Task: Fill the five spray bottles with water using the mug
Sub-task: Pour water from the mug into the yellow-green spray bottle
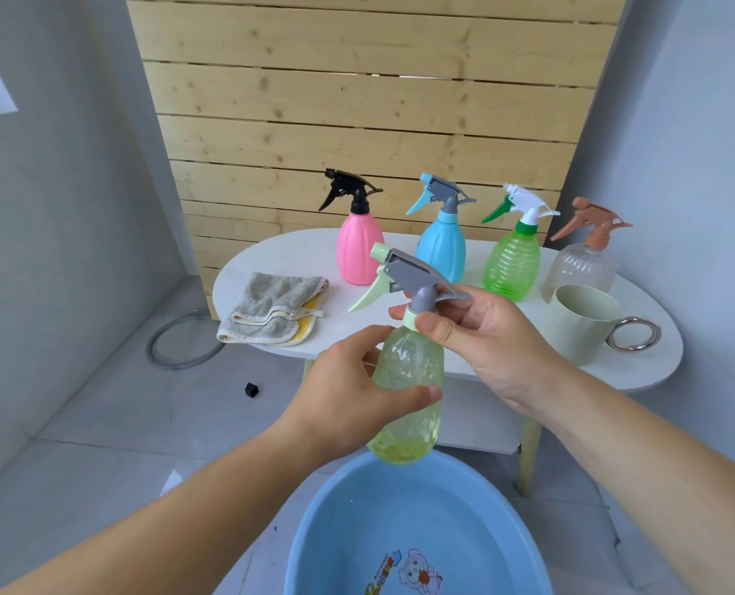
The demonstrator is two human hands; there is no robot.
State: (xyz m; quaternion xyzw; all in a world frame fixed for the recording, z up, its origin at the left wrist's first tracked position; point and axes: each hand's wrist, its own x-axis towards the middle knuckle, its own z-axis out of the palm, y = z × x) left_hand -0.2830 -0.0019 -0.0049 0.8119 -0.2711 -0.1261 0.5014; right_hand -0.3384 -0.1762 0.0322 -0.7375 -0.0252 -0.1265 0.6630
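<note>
Left grip wraps pale-green bottle body above blue basin; right grip pinches its collar. 4 bottles, mug stand on bench.

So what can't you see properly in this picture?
All in the head view:
- Pale green mug: its inside bottom, hidden by its own wall.
- Blue basin: near half cut off by the bottom edge.
- Yellow-green spray bottle: its left side, covered by the left hand.
- Cartoon print: lettering too small.
</note>
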